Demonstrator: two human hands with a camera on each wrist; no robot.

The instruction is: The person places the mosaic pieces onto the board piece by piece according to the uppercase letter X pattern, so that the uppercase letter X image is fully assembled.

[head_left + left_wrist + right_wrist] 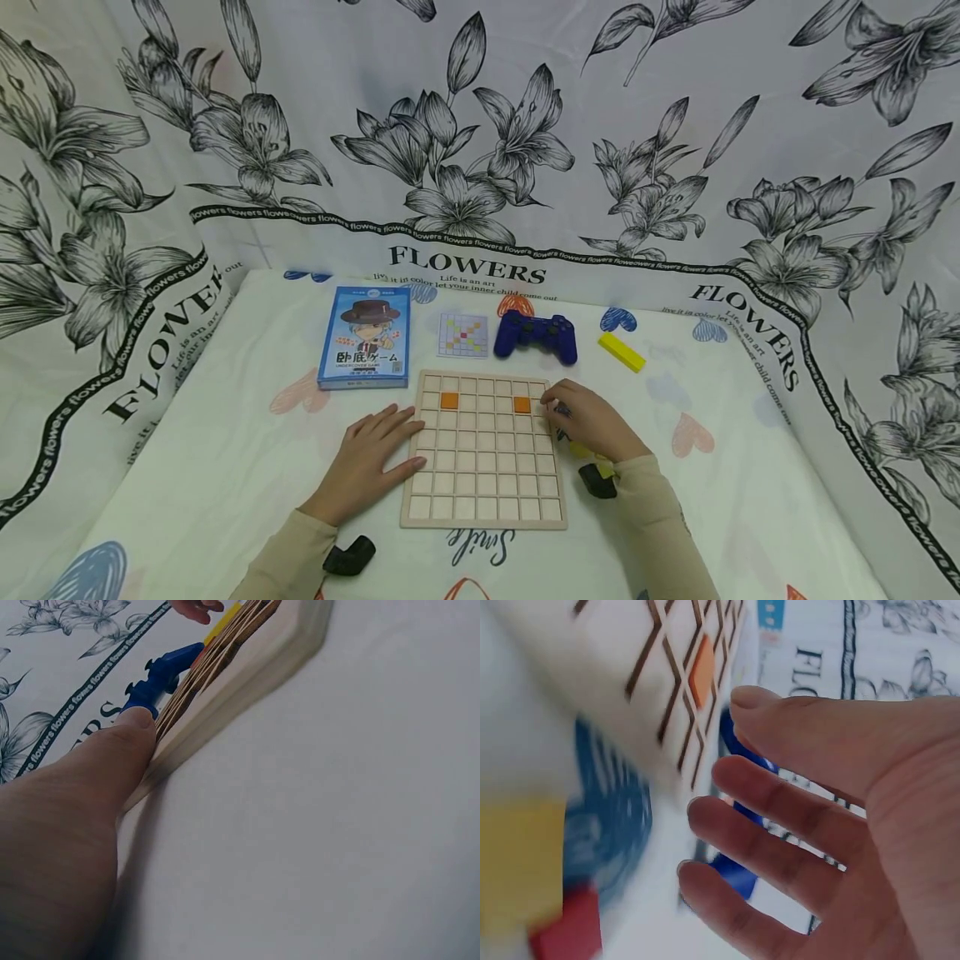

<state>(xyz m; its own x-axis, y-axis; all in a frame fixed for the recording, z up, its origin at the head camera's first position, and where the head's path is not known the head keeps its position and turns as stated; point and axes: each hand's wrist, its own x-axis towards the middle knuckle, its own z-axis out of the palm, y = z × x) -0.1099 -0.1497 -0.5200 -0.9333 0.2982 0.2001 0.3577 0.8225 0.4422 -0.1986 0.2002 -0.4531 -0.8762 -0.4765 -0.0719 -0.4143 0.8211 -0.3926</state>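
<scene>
A pale wooden grid board (486, 485) lies on the table between the hands. One orange square tile (449, 401) sits in a cell at its upper left, another orange tile (522, 405) at its upper right. The left hand (375, 458) rests along the board's left edge, fingers spread and thumb (135, 731) on the rim. Beside the upper right corner is the right hand (588, 417), its fingers loosely bent and thumb apart from them; nothing shows between them in the right wrist view. A yellow piece (521, 862) and a red piece (568, 926) lie near it, blurred.
Behind the board are a blue game box (365, 333), a small card with a coloured grid pattern (462, 335), a dark blue game controller (536, 335) and a yellow block (621, 352). A flower-print cloth (465, 150) hangs at the back and sides.
</scene>
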